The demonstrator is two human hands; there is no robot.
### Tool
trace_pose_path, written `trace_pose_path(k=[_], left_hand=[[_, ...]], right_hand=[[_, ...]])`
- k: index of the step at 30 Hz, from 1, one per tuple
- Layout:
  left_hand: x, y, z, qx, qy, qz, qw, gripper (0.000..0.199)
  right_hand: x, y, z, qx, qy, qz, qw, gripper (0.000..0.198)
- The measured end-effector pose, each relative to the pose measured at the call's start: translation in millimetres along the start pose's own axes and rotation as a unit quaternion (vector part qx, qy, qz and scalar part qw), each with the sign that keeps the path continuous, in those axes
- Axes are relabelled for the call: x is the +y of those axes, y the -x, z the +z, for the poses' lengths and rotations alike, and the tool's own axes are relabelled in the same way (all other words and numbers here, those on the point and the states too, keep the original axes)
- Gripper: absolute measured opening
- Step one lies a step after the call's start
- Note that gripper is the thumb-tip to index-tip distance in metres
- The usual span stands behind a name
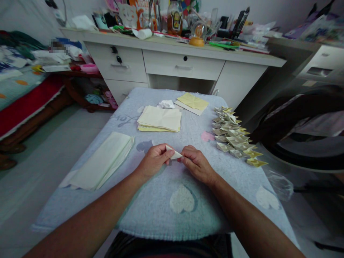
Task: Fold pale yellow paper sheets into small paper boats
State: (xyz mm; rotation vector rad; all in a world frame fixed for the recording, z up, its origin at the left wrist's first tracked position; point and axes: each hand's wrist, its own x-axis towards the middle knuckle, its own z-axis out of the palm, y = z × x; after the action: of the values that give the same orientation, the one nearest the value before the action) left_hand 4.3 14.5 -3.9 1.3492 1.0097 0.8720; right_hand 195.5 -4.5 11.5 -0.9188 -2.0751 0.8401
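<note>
Between my two hands is a small piece of folded paper (174, 153), pale and pointed at its right end. My left hand (156, 157) pinches its left side between thumb and fingers. The fingertips of my right hand (196, 163) close on the pointed right tip. Both hands are just above the cloth-covered table (150, 208). To the right, several folded paper boats (233, 132) stand in tight rows, mostly whitish with some yellow ones. Beyond my hands lies a stack of cream and yellow paper sheets (160, 118).
Long folded pale sheets (100, 161) lie at the left. A crumpled white paper (166, 104) and yellow sheet (192, 101) are at the table's far side. Behind stands a white desk (185, 53) crowded with a jar (175, 18) and other items; a washing machine (319, 68) is at right.
</note>
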Motion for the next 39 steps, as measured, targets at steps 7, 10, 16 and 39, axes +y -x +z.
trace_pose_path(k=[7, 10, 16, 39], left_hand=[[2.2, 1.6, 1.6, -0.009, 0.007, 0.004, 1.000, 0.022], [2.0, 2.1, 1.6, -0.004, -0.002, 0.012, 1.000, 0.021], [-1.0, 1.8, 1.2, 0.003, -0.026, 0.024, 0.999, 0.019], [0.7, 3.7, 1.6, -0.020, -0.085, 0.016, 0.996, 0.022]], right_hand=[[0.2, 0.4, -1.0, -0.006, -0.010, -0.004, 1.000, 0.035], [0.7, 0.2, 0.0, -0.008, -0.026, 0.002, 1.000, 0.034], [3.5, -0.7, 4.7, 0.003, -0.017, 0.030, 0.999, 0.035], [0.6, -1.6, 4.5, 0.063, 0.055, 0.038, 0.996, 0.019]])
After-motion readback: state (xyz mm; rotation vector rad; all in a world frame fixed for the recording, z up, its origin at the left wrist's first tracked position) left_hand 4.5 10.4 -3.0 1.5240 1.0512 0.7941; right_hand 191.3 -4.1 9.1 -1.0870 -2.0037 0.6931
